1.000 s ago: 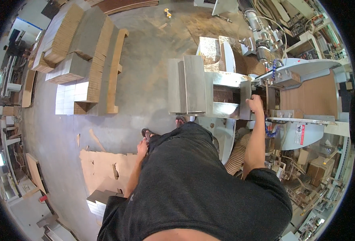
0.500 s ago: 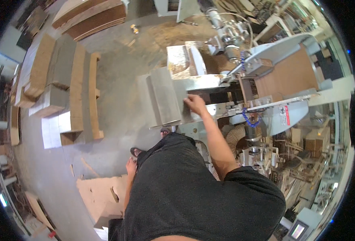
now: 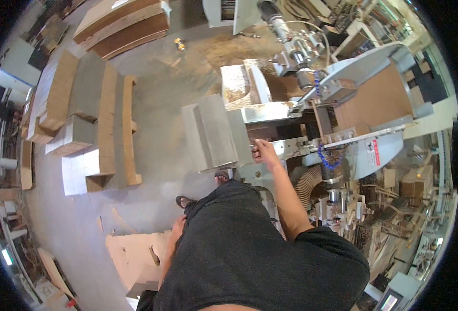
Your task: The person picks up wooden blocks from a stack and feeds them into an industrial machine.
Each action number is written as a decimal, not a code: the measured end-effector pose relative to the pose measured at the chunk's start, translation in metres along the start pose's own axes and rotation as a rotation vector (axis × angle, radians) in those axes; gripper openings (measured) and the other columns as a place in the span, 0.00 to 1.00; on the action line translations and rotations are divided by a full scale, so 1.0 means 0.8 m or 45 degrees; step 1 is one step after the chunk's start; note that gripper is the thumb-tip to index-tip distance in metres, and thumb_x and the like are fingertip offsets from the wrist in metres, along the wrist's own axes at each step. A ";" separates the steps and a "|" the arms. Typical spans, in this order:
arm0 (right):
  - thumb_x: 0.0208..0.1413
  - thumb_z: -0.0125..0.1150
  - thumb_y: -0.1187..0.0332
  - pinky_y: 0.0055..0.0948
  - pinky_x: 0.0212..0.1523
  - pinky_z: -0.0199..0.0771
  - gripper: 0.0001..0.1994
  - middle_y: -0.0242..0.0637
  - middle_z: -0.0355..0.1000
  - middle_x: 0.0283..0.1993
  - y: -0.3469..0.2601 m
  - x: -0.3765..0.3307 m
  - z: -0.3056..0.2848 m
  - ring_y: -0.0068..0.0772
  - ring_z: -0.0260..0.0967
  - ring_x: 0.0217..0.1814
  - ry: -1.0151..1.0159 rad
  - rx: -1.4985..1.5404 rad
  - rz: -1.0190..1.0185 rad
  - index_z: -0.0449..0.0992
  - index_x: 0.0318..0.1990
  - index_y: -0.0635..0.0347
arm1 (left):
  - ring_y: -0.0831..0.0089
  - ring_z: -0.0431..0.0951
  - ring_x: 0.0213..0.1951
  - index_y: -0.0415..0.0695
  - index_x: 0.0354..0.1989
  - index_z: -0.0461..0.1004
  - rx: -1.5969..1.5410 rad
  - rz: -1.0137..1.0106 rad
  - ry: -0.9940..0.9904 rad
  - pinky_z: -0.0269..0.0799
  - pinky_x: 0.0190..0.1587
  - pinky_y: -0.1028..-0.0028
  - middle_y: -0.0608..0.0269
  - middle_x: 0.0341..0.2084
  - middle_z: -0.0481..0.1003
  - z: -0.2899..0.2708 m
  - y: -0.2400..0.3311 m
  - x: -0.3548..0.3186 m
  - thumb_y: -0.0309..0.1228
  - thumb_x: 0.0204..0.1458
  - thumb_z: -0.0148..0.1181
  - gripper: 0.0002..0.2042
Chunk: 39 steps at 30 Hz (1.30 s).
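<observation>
Grey metal panel: slanted guard plates at the near edge of the machine, just left of my right hand.
Right hand: arm stretched out, fingers curled at the steel ledge beside the panel's right edge; whether they pinch anything I cannot tell.
Left hand: hangs at my side by my dark shirt, fingers loosely bent, holding nothing I can see.
Cardboard sheet: flat on the floor just left of my left hand.
Foot: sandalled, below the panel.
Stacks of board: piled on the floor, well apart to the left.
</observation>
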State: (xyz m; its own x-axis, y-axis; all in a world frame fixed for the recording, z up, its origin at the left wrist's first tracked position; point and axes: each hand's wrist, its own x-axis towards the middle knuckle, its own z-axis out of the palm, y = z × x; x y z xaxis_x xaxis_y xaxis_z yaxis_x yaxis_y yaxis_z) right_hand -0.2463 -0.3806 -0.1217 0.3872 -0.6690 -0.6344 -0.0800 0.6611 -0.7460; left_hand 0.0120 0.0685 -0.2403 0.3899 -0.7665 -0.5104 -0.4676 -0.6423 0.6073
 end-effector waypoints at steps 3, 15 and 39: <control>0.59 0.51 0.58 0.17 0.16 0.61 0.14 0.27 0.66 0.24 0.007 0.000 -0.010 0.16 0.59 0.17 0.046 0.012 -0.020 0.70 0.46 0.55 | 0.51 0.70 0.48 0.41 0.50 0.64 -0.144 0.032 -0.081 0.65 0.49 0.63 0.43 0.43 0.71 -0.057 0.106 -0.052 0.34 0.53 0.49 0.17; 0.57 0.52 0.60 0.20 0.13 0.64 0.11 0.32 0.68 0.20 -0.004 0.002 -0.008 0.24 0.65 0.15 0.289 -0.072 -0.071 0.72 0.41 0.54 | 0.51 0.55 0.61 0.43 0.65 0.42 -0.126 0.236 -0.307 0.56 0.59 0.63 0.42 0.61 0.51 -0.132 0.230 -0.202 0.34 0.47 0.54 0.37; 0.56 0.54 0.61 0.20 0.11 0.56 0.08 0.32 0.65 0.18 -0.014 -0.014 -0.005 0.22 0.60 0.13 0.332 0.080 -0.014 0.69 0.33 0.56 | 0.57 0.60 0.59 0.41 0.61 0.53 -0.159 0.835 0.031 0.53 0.60 0.61 0.51 0.58 0.59 -0.094 0.227 -0.120 0.47 0.49 0.47 0.33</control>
State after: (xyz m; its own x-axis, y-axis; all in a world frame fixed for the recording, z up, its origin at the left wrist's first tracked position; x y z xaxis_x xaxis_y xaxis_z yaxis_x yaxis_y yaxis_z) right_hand -0.2530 -0.3817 -0.1072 0.1376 -0.7357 -0.6632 -0.0172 0.6677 -0.7442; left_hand -0.0512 0.0251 -0.0352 0.0745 -0.9972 0.0017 -0.5191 -0.0373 0.8539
